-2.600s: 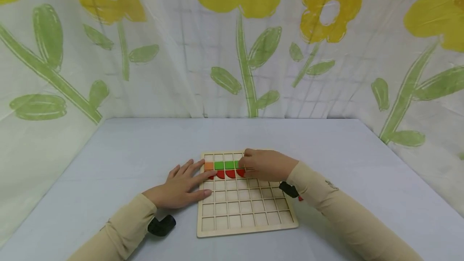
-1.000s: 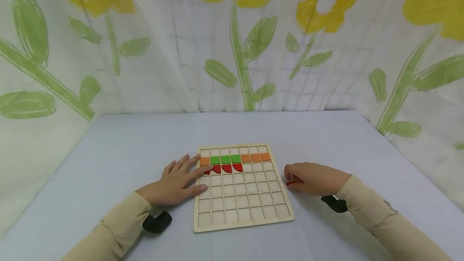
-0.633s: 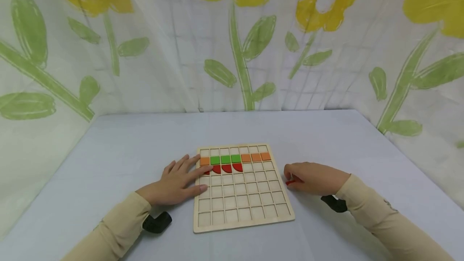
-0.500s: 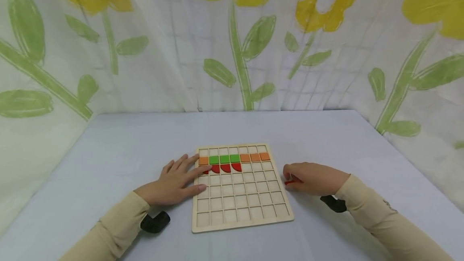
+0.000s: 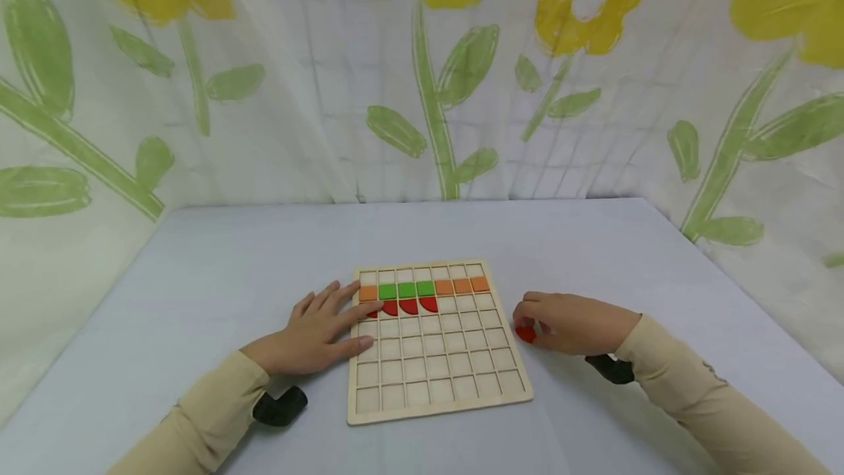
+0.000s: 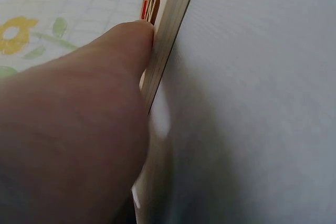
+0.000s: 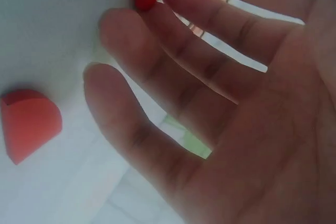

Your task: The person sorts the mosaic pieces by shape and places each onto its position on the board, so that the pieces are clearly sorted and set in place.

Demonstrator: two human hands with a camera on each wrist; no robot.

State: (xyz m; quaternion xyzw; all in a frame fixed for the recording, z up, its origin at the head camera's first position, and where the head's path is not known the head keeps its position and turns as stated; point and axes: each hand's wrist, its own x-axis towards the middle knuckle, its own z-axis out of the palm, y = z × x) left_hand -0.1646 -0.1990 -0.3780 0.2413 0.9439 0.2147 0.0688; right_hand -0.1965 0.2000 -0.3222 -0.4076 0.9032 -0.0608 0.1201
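A wooden grid board (image 5: 437, 410) lies on the table. My left hand (image 5: 306, 336) rests on its left side, fingers spread over the edge; the left wrist view has the thumb (image 6: 137, 38) against the board's rim. To the right of the board, my right hand (image 5: 570, 322) pinches a red quarter-circle tile (image 5: 525, 333) between thumb and fingers, low at the table. Its top shows in the right wrist view, where a second red quarter-circle tile (image 7: 32, 124) lies on the cloth past the loosely curled fingers; the hand hides that one in the head view.
On the board, one row holds orange tiles (image 5: 463, 285) and green tiles (image 5: 406, 289). Red quarter-circle tiles (image 5: 409, 306) stand in the row below, the leftmost partly under a left finger. A flower-print curtain (image 5: 297, 94) hangs behind the pale table (image 5: 264, 240).
My right hand has left the board and moved right, down to the table, baring orange tiles in the row. Lately its fingers have shifted and more of the red tile shows. The left hand stays put.
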